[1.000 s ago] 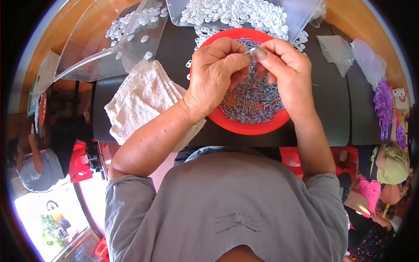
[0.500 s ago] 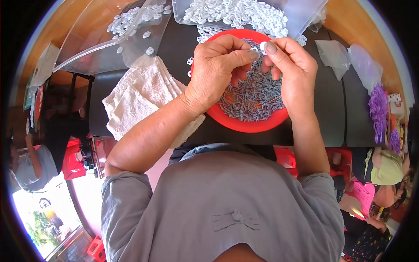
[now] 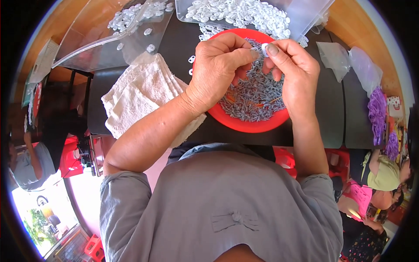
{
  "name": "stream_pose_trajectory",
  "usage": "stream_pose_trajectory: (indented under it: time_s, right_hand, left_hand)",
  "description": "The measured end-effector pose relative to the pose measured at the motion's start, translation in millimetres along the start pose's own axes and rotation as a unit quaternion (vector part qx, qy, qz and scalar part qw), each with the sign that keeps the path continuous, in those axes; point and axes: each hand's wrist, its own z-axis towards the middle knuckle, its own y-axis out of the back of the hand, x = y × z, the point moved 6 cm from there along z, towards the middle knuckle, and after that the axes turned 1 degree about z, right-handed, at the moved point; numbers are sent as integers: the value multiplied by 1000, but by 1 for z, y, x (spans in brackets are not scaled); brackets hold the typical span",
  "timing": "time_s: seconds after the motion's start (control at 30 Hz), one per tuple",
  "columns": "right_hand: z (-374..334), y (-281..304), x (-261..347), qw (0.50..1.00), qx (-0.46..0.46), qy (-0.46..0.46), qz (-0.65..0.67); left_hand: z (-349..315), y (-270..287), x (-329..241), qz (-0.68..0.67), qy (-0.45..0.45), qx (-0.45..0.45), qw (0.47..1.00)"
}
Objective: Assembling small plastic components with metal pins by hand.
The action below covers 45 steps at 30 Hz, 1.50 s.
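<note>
Over a round red basin [image 3: 246,125] full of small grey-blue pieces [image 3: 255,102], my two hands meet fingertip to fingertip. My right hand [image 3: 299,72] pinches a small white oval plastic piece [image 3: 264,49] between thumb and index finger. Close beside it, my left hand [image 3: 218,65] is closed with thumb and index finger pressed together. What lies in that left pinch is mostly hidden. Orange bits show among the grey-blue pieces.
Behind the basin stands a clear plastic bin [image 3: 301,22] heaped with white oval pieces [image 3: 235,13]. Another clear tray [image 3: 91,41] sits at the far left. A folded cream towel [image 3: 135,94] lies left of the basin, plastic bags [image 3: 334,61] at right. Other people are at both sides.
The white oval piece has turned slightly at the fingertips. Both hands keep nearly the same pose, and the whole view has shifted a little.
</note>
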Motion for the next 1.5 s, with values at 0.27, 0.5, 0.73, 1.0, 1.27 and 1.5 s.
stream_pose_trajectory:
  time_s: [0.27,0.5,0.73,1.0,1.27,1.5]
  right_hand:
    - [1,-5,-3,998,30,-3,-46]
    - [3,-3,-9,994,58,-61,77]
    - [5,-1,-7,995,73,-47,52]
    - [8,7,-7,996,67,-23,52]
    - [2,0,-6,998,63,-14,22]
    - [1,-12,-11,999,44,16,-15]
  left_hand:
    - [0,-2,-1,9,-45,15,999]
    - [2,-1,2,-19,12,18,1000]
    - [4,0,0,-7,7,25,1000]
    - [4,-6,0,-14,-10,50,999]
    - [0,-7,0,-17,-3,38,999]
    - [-2,-7,6,-30,-23,5,999]
